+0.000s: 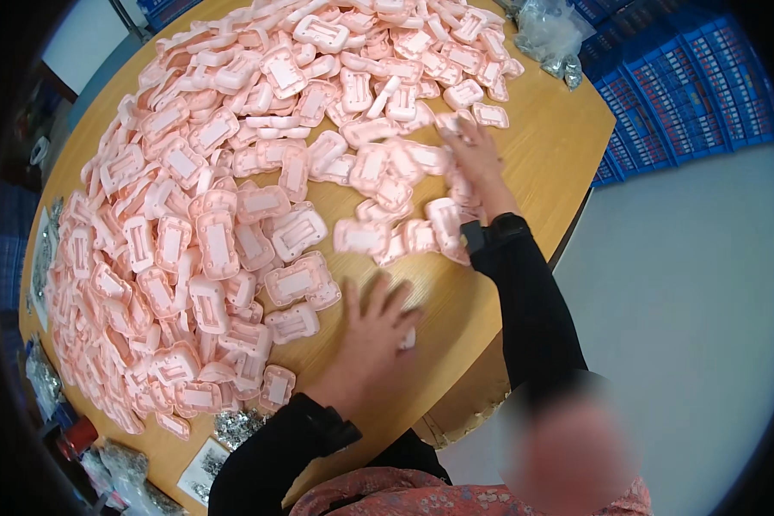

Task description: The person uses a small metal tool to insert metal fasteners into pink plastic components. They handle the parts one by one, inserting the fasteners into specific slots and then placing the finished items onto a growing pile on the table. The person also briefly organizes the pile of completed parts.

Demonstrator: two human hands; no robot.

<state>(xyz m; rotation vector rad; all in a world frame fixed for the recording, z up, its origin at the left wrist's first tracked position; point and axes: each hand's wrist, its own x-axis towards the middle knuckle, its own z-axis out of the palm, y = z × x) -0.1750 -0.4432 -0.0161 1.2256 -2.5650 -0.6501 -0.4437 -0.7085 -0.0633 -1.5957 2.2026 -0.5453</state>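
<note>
A large heap of pale pink plastic casings [217,245], rounded at the corners and with a rectangular recess, covers much of the wooden table [563,120]. My left hand [365,344] is over the near part of the tabletop with its fingers spread, and it grips nothing. A small whitish piece [408,340] shows beside its thumb, too blurred to name. Farther off, my right hand [480,159] stretches over the right end of a smaller group of pink casings [393,191]. Its fingers are extended and somewhat blurred; some casings lie partly hidden under the hand and wrist.
A clear plastic bag [552,34] lies at the table's far right edge. Stacked blue boxes [684,95] stand beyond it. At the near left are small shiny metal parts [237,427], a white sheet [203,469] and more plastic bags [127,469].
</note>
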